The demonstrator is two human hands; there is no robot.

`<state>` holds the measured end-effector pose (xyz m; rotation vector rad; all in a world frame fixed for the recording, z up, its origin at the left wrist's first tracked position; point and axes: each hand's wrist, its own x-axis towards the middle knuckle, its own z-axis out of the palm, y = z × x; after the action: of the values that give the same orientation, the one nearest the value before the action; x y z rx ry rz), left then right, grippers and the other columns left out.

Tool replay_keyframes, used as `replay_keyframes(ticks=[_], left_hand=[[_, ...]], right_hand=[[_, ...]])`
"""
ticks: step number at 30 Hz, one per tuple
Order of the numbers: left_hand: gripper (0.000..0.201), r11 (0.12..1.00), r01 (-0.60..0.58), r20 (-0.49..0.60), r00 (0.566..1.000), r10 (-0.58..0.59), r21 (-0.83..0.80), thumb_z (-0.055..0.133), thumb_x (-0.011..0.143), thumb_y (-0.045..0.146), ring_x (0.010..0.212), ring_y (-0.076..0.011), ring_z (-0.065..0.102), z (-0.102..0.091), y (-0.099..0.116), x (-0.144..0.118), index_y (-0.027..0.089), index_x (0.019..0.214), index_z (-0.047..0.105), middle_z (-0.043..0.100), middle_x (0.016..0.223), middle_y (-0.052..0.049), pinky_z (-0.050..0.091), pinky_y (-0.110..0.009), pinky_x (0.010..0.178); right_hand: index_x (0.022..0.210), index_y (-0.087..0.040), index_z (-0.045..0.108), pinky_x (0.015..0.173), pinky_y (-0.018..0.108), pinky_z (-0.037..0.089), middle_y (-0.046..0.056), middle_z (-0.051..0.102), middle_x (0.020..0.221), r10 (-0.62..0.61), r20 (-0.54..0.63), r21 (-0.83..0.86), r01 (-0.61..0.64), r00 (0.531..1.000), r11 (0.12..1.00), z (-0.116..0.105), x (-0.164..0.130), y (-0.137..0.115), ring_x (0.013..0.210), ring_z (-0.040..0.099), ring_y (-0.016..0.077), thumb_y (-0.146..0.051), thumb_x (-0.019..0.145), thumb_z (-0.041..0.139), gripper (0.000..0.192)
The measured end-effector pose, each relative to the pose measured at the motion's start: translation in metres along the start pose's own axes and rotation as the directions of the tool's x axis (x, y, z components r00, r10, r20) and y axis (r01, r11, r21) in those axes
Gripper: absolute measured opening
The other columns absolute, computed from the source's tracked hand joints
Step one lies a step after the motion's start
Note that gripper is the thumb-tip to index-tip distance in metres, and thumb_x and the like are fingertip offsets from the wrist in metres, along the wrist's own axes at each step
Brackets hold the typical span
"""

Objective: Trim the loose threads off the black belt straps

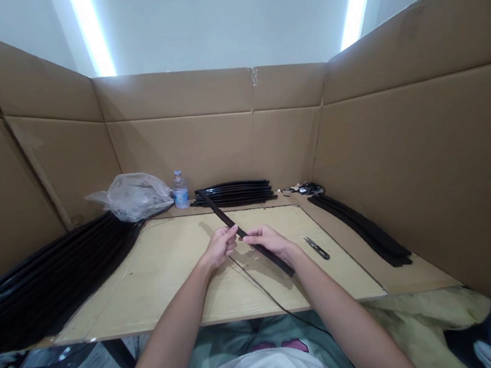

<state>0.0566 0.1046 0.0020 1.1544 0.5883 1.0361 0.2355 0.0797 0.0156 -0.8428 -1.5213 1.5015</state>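
Above the wooden table (157,272), long thin black strip (227,217), matte, slanting, pinched by both hands, left hand (221,247), right hand (271,242)

Strip (247,236): mid-length hidden under fingers | left stack (41,278): near end cut off by the frame's left edge | bag (130,196): contents unreadable through plastic | clutter (304,187) at back corner: too small to identify | bottle (180,190) label: illegible

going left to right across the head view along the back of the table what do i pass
stack of black strips → crumpled plastic bag → water bottle → pile of black strips at the back wall → small tangle of black bits → black strips along the right wall
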Motion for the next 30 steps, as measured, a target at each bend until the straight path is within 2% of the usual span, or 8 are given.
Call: replay_keyframes(ticks=[4,6,8,10,16,20,25,30], left_hand=[[0.045,1.000,-0.024,0.018,1.000,0.024,-0.014,0.072,0.070,0.042,0.037,-0.0015,0.015,0.000,0.002,-0.001,0.019,0.061,0.035,0.018,0.049,0.012,0.006,-0.017,0.037],[0.043,0.999,-0.040,0.013,0.999,0.040,-0.023,0.071,0.070,0.042,0.036,-0.0016,0.015,-0.001,0.003,0.000,0.019,0.062,0.035,0.018,0.049,0.012,0.007,-0.017,0.036],[0.043,0.998,-0.060,-0.003,0.998,0.059,-0.032,0.071,0.070,0.042,0.036,-0.0017,0.015,-0.004,0.004,0.000,0.019,0.063,0.036,0.019,0.049,0.012,0.006,-0.017,0.036],[0.042,0.997,-0.072,-0.019,0.997,0.071,-0.039,0.070,0.070,0.042,0.035,-0.0016,0.015,-0.006,0.005,0.001,0.019,0.064,0.036,0.020,0.049,0.012,0.006,-0.017,0.035],[0.040,0.996,-0.080,-0.054,0.996,0.078,-0.043,0.071,0.071,0.040,0.035,-0.0012,0.017,-0.012,0.004,0.004,0.019,0.067,0.037,0.023,0.050,0.012,0.006,-0.016,0.035],[0.040,0.997,-0.065,-0.082,0.995,0.061,-0.047,0.071,0.071,0.039,0.034,-0.0011,0.018,-0.013,0.003,0.006,0.019,0.067,0.037,0.024,0.049,0.012,0.006,-0.016,0.035],[0.039,0.996,-0.048,-0.109,0.993,0.039,-0.076,0.071,0.071,0.039,0.033,-0.0010,0.019,-0.011,0.004,0.005,0.018,0.064,0.038,0.027,0.048,0.011,0.005,-0.015,0.034],[0.043,0.988,-0.037,-0.143,0.990,0.015,-0.148,0.072,0.069,0.035,0.033,-0.0009,0.019,-0.011,0.009,0.004,0.019,0.058,0.033,0.025,0.045,0.012,0.007,-0.015,0.034]], right_hand=[[0.076,-0.012,0.066,0.041,0.016,0.035,-0.004,0.057,0.054,0.017,0.034,-0.009,-0.016,0.999,1.000,0.001,-0.004,-0.003,0.043,0.045,0.0051,-0.033,0.068,0.075,0.024],[0.089,-0.014,0.065,0.043,0.018,0.040,-0.003,0.061,0.060,0.036,0.078,-0.010,-0.035,0.996,0.999,0.002,-0.007,-0.003,0.043,0.050,0.0065,-0.030,0.065,0.077,0.031],[0.106,-0.017,0.060,0.044,0.021,0.044,-0.001,0.065,0.065,0.059,0.126,-0.017,-0.057,0.990,0.998,0.003,-0.008,-0.003,0.044,0.055,0.0097,-0.028,0.063,0.078,0.048],[0.113,-0.017,0.056,0.042,0.022,0.045,0.001,0.067,0.066,0.070,0.150,-0.033,-0.065,0.986,0.997,0.002,-0.008,-0.003,0.043,0.056,0.0112,-0.027,0.063,0.078,0.055],[0.106,-0.013,0.059,0.034,0.016,0.032,-0.002,0.062,0.058,0.033,0.141,-0.053,-0.026,0.989,0.998,-0.008,-0.001,-0.004,0.036,0.042,0.0043,-0.030,0.069,0.075,0.044],[0.100,-0.013,0.061,0.037,0.015,0.031,-0.005,0.054,0.057,0.023,0.163,-0.032,-0.018,0.986,0.999,-0.010,0.000,-0.002,0.039,0.041,0.0032,-0.032,0.072,0.073,0.036],[0.096,-0.014,0.061,0.042,0.015,0.037,-0.003,0.058,0.060,0.033,0.185,0.005,-0.035,0.982,0.999,-0.008,-0.001,0.000,0.044,0.046,0.0045,-0.033,0.075,0.071,0.030],[0.098,-0.015,0.059,0.052,0.020,0.048,0.005,0.067,0.072,0.064,0.205,0.075,-0.081,0.977,0.994,-0.010,0.002,0.005,0.058,0.061,0.0107,-0.046,0.091,0.045,0.035]])
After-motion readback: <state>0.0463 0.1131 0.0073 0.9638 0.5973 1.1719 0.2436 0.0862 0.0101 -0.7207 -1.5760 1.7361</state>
